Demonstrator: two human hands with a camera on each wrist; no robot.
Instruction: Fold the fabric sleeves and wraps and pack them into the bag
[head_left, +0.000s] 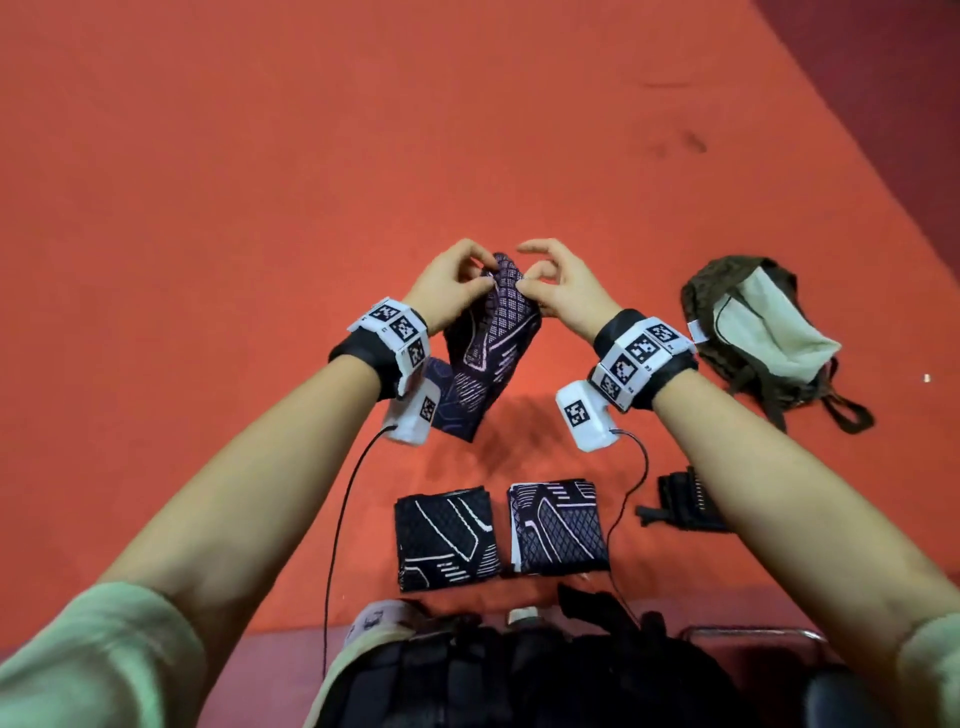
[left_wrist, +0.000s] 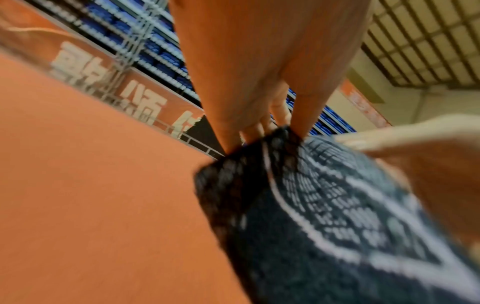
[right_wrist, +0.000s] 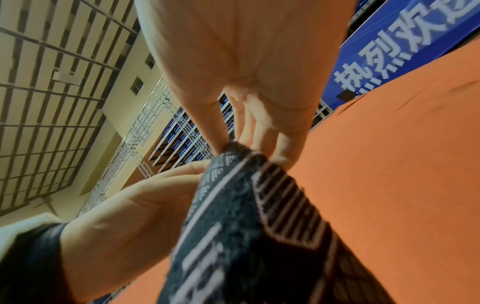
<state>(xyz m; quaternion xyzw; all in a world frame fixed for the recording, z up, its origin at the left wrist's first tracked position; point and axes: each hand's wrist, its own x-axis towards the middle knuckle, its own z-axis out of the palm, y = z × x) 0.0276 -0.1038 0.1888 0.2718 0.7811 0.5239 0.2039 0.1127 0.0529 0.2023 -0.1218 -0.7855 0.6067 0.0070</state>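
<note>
Red floor (head_left: 260, 208) underfoot. Left hand (head_left: 451, 283) and right hand (head_left: 558, 291) raised side by side, each pinching the top edge of a dark patterned sleeve (head_left: 483, 353) between thumb and fingertips; sleeve hangs clear of the floor. Two folded sleeves (head_left: 445, 538) lie near, side by side. Bag (head_left: 748, 332) open on the right, well apart

An indoor sports arena: tiered blue seats (left_wrist: 166, 55), railings, big banners (right_wrist: 405, 45) and orange floor (head_left: 311, 156).
</note>
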